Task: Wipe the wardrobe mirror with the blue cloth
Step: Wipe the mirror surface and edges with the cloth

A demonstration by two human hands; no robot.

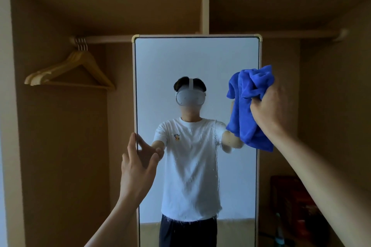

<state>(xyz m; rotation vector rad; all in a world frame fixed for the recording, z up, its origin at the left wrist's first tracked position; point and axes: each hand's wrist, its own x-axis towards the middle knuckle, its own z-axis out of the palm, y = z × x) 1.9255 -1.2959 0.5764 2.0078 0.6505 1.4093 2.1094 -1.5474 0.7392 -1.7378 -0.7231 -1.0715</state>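
Gripping a bunched blue cloth (246, 106) in curled fingers, a person's right hand (269, 106) holds it up at the right edge of the wardrobe mirror (196, 60), about halfway up the glass. The cloth's loose end hangs down over the frame. Whether the cloth touches the glass cannot be told. The left hand (138, 164) is raised at the mirror's left edge with its fingers spread and loosely straight, holding nothing. One finger lies along the frame and the others reach in front of the glass. Water droplets (216, 146) streak the middle and lower glass, which reflects the person in a white T-shirt and a headset. The tall mirror stands upright in an open brown wardrobe (60, 146). Wooden hangers (70, 70) hang bunched on the rail (108, 39) to its left. A dark red object (291, 196), too blurred to identify, sits low at the right.
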